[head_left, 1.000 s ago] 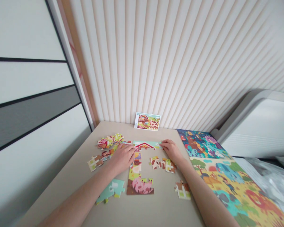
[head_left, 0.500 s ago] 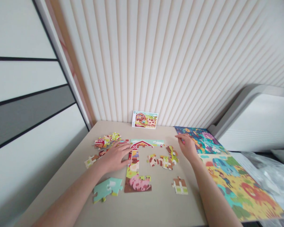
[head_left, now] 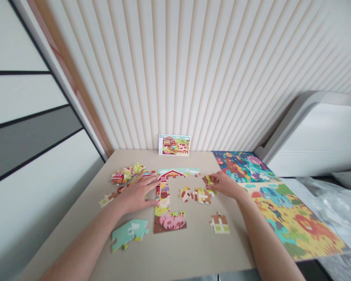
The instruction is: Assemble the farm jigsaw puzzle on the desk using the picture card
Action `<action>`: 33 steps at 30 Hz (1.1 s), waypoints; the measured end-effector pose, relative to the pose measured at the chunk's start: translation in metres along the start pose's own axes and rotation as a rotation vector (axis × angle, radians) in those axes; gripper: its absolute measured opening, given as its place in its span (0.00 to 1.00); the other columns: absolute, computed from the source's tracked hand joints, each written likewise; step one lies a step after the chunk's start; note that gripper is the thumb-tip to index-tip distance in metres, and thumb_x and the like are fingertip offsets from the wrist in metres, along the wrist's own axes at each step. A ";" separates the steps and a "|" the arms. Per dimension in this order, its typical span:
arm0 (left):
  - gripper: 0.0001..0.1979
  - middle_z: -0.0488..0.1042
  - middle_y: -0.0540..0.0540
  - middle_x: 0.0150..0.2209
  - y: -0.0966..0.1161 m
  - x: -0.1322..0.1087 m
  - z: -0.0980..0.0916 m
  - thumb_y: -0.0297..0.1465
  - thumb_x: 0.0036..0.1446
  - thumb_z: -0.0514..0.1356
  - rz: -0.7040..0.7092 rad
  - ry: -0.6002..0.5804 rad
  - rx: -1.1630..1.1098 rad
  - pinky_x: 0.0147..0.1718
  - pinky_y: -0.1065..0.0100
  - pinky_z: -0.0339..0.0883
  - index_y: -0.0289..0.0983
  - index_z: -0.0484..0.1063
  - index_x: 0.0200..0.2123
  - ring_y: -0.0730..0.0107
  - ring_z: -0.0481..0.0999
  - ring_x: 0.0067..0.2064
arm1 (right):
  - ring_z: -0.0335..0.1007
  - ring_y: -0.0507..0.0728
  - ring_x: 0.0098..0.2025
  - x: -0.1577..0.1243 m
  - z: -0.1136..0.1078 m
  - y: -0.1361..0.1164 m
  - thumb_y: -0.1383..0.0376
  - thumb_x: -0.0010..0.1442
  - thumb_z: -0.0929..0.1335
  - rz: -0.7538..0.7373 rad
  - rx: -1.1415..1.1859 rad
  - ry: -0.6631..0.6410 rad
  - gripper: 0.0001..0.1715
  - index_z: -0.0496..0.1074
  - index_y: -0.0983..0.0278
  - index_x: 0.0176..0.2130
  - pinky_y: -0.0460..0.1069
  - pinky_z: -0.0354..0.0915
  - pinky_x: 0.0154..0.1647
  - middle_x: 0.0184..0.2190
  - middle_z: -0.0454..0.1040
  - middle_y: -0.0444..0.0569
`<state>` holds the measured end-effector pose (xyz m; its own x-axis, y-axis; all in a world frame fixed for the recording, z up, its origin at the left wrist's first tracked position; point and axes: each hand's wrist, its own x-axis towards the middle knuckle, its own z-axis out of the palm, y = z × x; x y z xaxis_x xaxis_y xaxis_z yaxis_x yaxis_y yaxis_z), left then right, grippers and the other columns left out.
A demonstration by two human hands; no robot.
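Note:
A partly joined farm puzzle (head_left: 164,203) lies on the table, with a red barn along its top and a pink pig at its lower corner. My left hand (head_left: 137,195) is spread flat, fingertips at the puzzle's left edge near the barn. To the right, my right hand (head_left: 224,183) pinches a brown and green puzzle piece (head_left: 207,181), its fingertips partly covering it. Just below lie loose cow-patterned pieces (head_left: 200,195). A fence piece (head_left: 219,223) sits lower right, and light-blue joined pieces (head_left: 130,233) are at lower left.
Several mixed pieces (head_left: 128,173) are heaped beyond my left hand. A picture card (head_left: 174,144) leans against the ribbed wall (head_left: 163,70). Two finished puzzles, a dark blue one (head_left: 245,166) and a yellow animal one (head_left: 298,222), lie along the table's right side.
My right hand has come down and closed on the brown and green piece. The left hand stays spread at the puzzle's left edge. The camera view has shifted slightly.

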<state>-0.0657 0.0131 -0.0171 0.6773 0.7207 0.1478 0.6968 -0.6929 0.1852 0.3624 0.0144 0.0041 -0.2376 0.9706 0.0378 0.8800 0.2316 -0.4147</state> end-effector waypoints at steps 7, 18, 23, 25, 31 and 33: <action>0.38 0.56 0.45 0.70 0.000 0.003 -0.001 0.57 0.61 0.55 -0.033 -0.044 0.015 0.69 0.50 0.39 0.48 0.56 0.69 0.54 0.54 0.70 | 0.74 0.57 0.38 0.007 0.010 0.011 0.59 0.51 0.75 0.124 0.137 -0.008 0.25 0.76 0.63 0.48 0.48 0.64 0.38 0.38 0.79 0.50; 0.30 0.61 0.46 0.68 0.005 0.004 -0.002 0.50 0.65 0.55 0.017 0.019 0.012 0.69 0.50 0.41 0.48 0.60 0.67 0.54 0.59 0.68 | 0.69 0.54 0.30 0.015 -0.003 0.040 0.53 0.56 0.70 0.093 0.497 0.228 0.23 0.77 0.66 0.44 0.49 0.65 0.32 0.28 0.75 0.46; 0.30 0.62 0.46 0.67 0.004 0.004 0.000 0.48 0.65 0.56 0.028 0.020 0.000 0.69 0.49 0.42 0.49 0.61 0.67 0.55 0.59 0.68 | 0.71 0.56 0.29 0.019 -0.004 0.055 0.52 0.52 0.71 0.196 0.493 0.426 0.22 0.77 0.67 0.39 0.51 0.68 0.33 0.28 0.77 0.49; 0.29 0.61 0.46 0.68 0.003 0.004 0.001 0.49 0.65 0.56 0.028 0.019 -0.001 0.69 0.48 0.41 0.49 0.61 0.66 0.54 0.59 0.68 | 0.72 0.57 0.29 0.020 -0.002 0.062 0.52 0.52 0.70 0.212 0.478 0.443 0.22 0.77 0.67 0.39 0.51 0.68 0.33 0.28 0.78 0.50; 0.29 0.63 0.46 0.67 0.002 0.004 0.003 0.49 0.65 0.57 0.038 0.022 -0.019 0.69 0.49 0.41 0.49 0.61 0.66 0.55 0.59 0.68 | 0.75 0.60 0.33 0.022 0.003 0.070 0.53 0.55 0.67 0.256 0.402 0.499 0.22 0.78 0.66 0.40 0.53 0.69 0.36 0.31 0.80 0.53; 0.29 0.63 0.46 0.67 0.002 0.004 0.003 0.48 0.65 0.57 0.040 0.021 -0.026 0.69 0.49 0.40 0.49 0.61 0.67 0.55 0.59 0.68 | 0.76 0.61 0.35 0.022 0.003 0.068 0.55 0.55 0.67 0.254 0.370 0.483 0.21 0.78 0.66 0.41 0.52 0.68 0.37 0.33 0.81 0.54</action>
<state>-0.0604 0.0145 -0.0191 0.6990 0.6932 0.1759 0.6631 -0.7203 0.2037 0.4158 0.0510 -0.0256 0.2456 0.9322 0.2658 0.6648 0.0375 -0.7460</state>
